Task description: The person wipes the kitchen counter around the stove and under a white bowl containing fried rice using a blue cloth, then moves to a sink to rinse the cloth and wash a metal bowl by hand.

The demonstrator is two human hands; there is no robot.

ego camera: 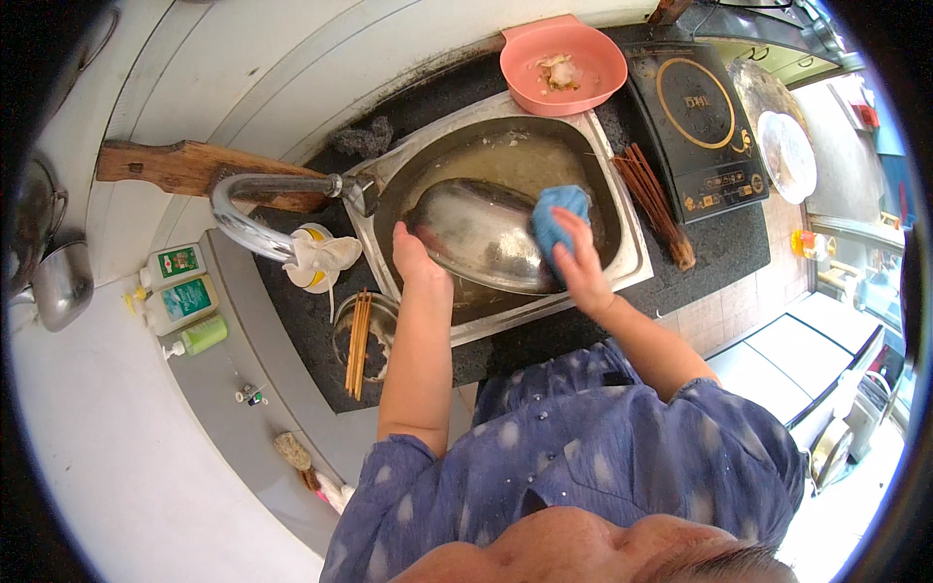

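Note:
A metal pan or basin (481, 233) is tilted in the stainless steel sink (633, 251), its rounded outer side towards me. My left hand (419, 255) grips its left end; the fingers behind the rim are hidden. At the opposite end, my right hand (579, 262) presses a blue cloth (560, 211) against the metal. Cloudy water (503, 157) with floating bits stands in the sink beneath the pan. The chrome faucet (251, 229) curves away to the left of the sink, with a pale cloth (326, 256) tied at its spout.
A pink basin (521, 80) with food scraps stands behind the sink. An induction cooker (696, 131) and a bamboo brush (656, 208) lie to the right. On the left are a metal bowl (383, 317) with chopsticks (357, 346) across it, a wooden board (164, 167) and several bottles (182, 299).

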